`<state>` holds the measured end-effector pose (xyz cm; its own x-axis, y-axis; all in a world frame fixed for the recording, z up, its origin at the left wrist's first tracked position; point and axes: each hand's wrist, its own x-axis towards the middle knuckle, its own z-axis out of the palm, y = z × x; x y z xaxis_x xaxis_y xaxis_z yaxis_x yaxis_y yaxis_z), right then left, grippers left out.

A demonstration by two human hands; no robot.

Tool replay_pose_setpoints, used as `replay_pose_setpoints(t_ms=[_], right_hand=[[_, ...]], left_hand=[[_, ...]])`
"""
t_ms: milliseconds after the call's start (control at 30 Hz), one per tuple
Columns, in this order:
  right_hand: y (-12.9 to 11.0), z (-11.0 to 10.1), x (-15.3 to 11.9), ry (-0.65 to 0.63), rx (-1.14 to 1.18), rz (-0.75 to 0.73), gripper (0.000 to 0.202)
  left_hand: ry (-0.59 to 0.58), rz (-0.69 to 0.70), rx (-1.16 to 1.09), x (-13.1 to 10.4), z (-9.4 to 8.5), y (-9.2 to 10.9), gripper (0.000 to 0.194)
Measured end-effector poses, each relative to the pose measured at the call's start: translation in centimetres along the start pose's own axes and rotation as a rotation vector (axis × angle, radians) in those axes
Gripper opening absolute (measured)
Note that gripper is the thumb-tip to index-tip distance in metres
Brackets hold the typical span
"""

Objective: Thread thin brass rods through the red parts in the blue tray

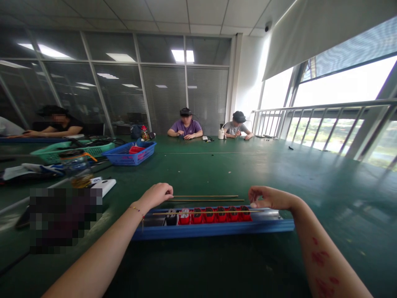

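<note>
Left fingers (pixel 168 191) by sticks (pixel 204 200) beyond tray (pixel 214 231)

blue basket (pixel 129 156) on green table (pixel 192 176) | green basket (pixel 56 154) beyond lidded jar (pixel 77 167) | railing (pixel 328 124) by windows (pixel 341 89)

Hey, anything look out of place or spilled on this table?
Nothing looks spilled. One black container sits at the left end of the row of red containers in the long blue tray, breaking the colour match, and pale scraps dot the green tabletop.
</note>
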<state>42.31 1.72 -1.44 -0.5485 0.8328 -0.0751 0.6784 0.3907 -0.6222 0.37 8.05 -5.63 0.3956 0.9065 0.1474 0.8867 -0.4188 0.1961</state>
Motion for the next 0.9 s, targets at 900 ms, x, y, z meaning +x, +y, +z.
replay_pose_setpoints(t_ms=[900], right_hand=[[4.5, 0.5, 2.2, 0.471, 0.141, 0.003, 0.043]], left_hand=[[-0.144, 0.03, -0.117, 0.9, 2.1, 0.1, 0.019]])
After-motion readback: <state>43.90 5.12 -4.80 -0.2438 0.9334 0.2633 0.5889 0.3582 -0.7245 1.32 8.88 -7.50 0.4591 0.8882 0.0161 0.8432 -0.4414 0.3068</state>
